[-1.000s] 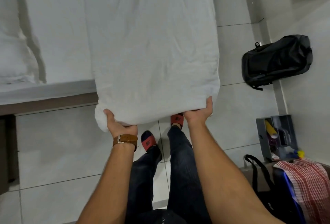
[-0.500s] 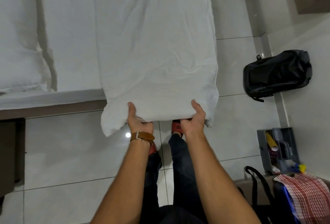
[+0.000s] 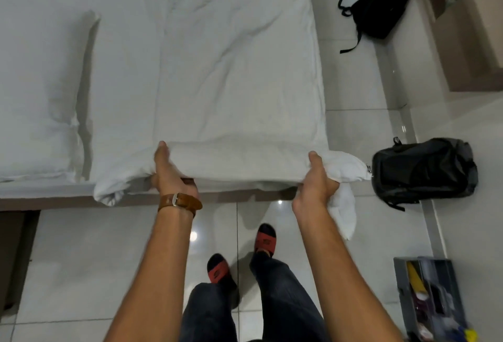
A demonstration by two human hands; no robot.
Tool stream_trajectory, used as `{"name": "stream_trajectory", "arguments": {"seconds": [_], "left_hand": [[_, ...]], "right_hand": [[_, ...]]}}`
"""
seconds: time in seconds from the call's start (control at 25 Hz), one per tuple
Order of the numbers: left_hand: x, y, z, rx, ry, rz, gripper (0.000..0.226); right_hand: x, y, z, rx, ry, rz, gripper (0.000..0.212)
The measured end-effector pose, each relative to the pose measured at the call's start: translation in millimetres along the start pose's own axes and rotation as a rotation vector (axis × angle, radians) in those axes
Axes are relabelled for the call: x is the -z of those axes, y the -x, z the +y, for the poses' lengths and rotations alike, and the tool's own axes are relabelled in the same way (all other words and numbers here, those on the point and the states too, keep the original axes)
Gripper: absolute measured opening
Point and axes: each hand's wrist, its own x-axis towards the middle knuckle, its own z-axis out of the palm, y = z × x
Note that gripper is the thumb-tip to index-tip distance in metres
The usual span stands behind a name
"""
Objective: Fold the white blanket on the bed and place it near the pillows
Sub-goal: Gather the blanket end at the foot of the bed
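The white blanket [image 3: 234, 69] lies in a long folded strip across the bed [image 3: 119, 83], its near end at the bed's front edge. My left hand [image 3: 170, 175], with a brown watch strap at the wrist, grips that near edge from below, thumb on top. Further right, my right hand [image 3: 317, 181] grips the same edge, and a loose corner of blanket hangs down past it toward the floor. A white pillow [image 3: 40, 113] lies at the left side of the bed.
Two black backpacks sit on the tiled floor to the right, one near [image 3: 423, 170] and one far [image 3: 381, 1]. A grey organiser box [image 3: 427, 298] stands at the lower right. A wooden cabinet [image 3: 460, 25] lines the right wall. My feet in red sandals stand before the bed.
The blanket's near end, which hung over the bed's edge, has been lifted up onto the bed. My hands have moved apart along its edge, and the view has shifted toward the bed.
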Motion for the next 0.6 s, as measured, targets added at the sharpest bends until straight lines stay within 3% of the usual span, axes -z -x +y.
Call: {"name": "stream_trajectory", "arguments": {"seconds": [0.16,0.36,0.52,0.6], "left_hand": [[-59,-30,18,-0.035,0.032,-0.003,0.063],[-117,-95,31,-0.023,-0.028,0.014,0.064],[-199,-179,45,-0.006,-0.141,-0.021,0.045],[-255,-225,49,-0.013,-0.202,-0.074,0.041]], "right_hand": [[-56,-16,-28,0.032,0.06,-0.036,0.034],[-136,-51,-39,0.151,0.069,-0.075,0.071],[-238,-112,-67,0.386,0.417,-0.05,0.057],[-304,-157,-84,0.458,0.568,-0.084,0.061]]}}
